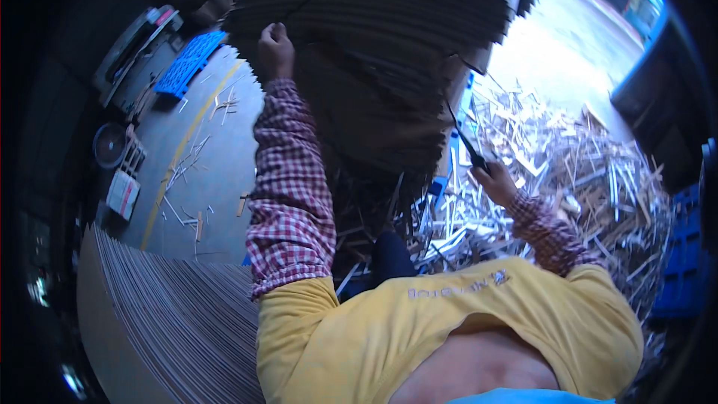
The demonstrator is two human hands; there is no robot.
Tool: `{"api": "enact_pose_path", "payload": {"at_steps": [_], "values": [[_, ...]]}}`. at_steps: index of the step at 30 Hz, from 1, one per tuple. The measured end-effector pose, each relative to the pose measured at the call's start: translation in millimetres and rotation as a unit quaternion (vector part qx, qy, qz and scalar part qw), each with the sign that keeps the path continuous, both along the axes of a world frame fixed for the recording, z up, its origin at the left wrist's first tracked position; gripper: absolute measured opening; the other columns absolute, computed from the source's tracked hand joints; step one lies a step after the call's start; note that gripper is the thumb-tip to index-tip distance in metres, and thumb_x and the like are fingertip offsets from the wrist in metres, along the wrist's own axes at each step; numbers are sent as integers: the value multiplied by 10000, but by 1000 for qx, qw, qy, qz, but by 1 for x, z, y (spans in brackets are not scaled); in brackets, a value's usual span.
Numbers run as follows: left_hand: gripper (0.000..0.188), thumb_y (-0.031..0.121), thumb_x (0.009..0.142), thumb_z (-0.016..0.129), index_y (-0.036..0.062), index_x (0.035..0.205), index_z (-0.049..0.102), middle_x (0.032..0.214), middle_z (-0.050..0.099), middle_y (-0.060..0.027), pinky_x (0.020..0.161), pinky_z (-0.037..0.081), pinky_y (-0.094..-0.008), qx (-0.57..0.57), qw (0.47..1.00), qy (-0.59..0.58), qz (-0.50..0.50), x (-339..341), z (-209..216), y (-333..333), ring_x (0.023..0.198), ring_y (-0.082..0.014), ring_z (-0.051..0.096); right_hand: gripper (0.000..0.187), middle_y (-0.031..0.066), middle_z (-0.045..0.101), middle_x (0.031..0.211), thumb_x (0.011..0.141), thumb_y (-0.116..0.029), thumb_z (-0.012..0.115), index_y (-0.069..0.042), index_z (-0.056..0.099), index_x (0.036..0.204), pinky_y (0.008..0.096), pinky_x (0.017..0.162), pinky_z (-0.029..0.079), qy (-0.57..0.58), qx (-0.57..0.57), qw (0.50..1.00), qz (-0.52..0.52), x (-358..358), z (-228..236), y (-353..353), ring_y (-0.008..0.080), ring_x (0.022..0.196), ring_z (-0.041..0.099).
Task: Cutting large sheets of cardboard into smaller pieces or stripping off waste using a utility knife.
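A tall, dark stack of cardboard sheets [389, 75] with ragged, notched edges stands in front of me. My left hand [277, 50] is closed at the stack's left side, its arm stretched forward in a red checked sleeve. Whether a sheet edge lies in its fingers I cannot make out. To the right of the stack, my right hand [495, 182] is wrapped round the black handle of a long, thin tool [467, 142]. The tool points up and forward toward the stack's right edge; its far end is hard to make out.
Cardboard offcut strips [576, 172] pile high on the right. More strips litter the grey floor [224, 150] on the left beside a yellow line. Another stack of cardboard sheets [172, 322] stands at my lower left. A blue pallet [188, 63] and a fan [110, 144] are farther left.
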State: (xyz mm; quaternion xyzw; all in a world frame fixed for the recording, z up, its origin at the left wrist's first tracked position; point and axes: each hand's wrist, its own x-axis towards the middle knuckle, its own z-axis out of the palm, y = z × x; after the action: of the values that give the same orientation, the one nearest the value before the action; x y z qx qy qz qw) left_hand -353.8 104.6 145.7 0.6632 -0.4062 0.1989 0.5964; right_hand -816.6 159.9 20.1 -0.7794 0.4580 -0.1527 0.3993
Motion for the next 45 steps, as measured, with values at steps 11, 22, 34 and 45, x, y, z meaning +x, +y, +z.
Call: {"api": "enact_pose_path", "payload": {"at_steps": [11, 22, 34, 45], "values": [[373, 275, 780, 568, 13, 1043, 529, 1018, 531, -176, 796, 412, -375, 16, 971, -201, -132, -115, -85, -6, 929, -301, 507, 309, 19, 530, 577, 732, -292, 615, 11, 633, 790, 252, 442, 322, 10, 235, 971, 39, -69, -40, 33, 98, 481, 418], [320, 194, 803, 521, 0, 1058, 510, 981, 539, -194, 794, 416, -352, -51, 993, -2, -110, -49, -91, 29, 931, -292, 520, 281, 32, 591, 722, 764, -290, 589, -20, 634, 830, 221, 575, 421, -159, 83, 955, 235, 84, 75, -35, 88, 625, 529], [392, 270, 746, 517, 115, 1104, 488, 1046, 540, -136, 843, 349, -501, 179, 880, -422, 122, 25, -67, -37, 1006, -286, 499, 367, 64, 589, 717, 780, -346, 568, 13, 609, 844, 224, 518, 481, -187, 191, 950, 164, 261, 142, -99, 96, 561, 523], [189, 212, 813, 445, 67, 770, 560, 685, 553, -154, 575, 425, -433, 343, 886, -130, -284, -109, -252, 126, 640, -319, 544, 384, 79, 583, 830, 794, -375, 538, -1, 583, 866, 375, 631, 480, -165, 328, 926, 93, 352, 148, -148, 174, 787, 545]]}}
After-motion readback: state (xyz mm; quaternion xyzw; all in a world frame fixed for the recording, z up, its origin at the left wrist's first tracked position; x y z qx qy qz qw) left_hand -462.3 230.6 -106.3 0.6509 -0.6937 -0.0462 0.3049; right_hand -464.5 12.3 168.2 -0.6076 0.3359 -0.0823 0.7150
